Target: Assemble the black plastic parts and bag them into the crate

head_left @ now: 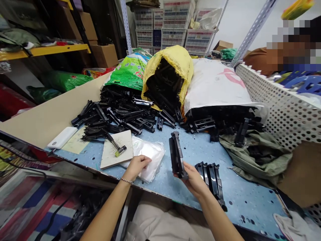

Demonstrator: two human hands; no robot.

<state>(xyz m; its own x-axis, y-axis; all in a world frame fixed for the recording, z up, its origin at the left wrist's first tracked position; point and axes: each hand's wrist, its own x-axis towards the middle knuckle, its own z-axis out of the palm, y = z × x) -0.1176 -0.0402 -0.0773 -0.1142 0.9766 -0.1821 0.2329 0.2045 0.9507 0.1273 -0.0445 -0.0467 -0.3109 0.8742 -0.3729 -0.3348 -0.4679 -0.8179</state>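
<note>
My right hand [194, 179] grips a long black plastic part [177, 154] and holds it upright above the blue table. It may be more than one part pressed together; I cannot tell. My left hand [137, 167] rests on a stack of clear plastic bags [152, 155], thumb and fingers pinched together at the top bag. Several similar black parts [213, 182] lie side by side just right of my right hand. Left of the bags, a small hammer [116, 145] lies on a pale square board [107, 157].
Behind, a heap of black parts [120, 115] spills from a green sack [127, 72], a yellow sack [187, 63] and a white sack [215, 83]. A white power bank-like box [62, 137] lies left. A perforated panel [281, 97] borders the right, near a grey-green cloth [271, 150]. Another person is at upper right.
</note>
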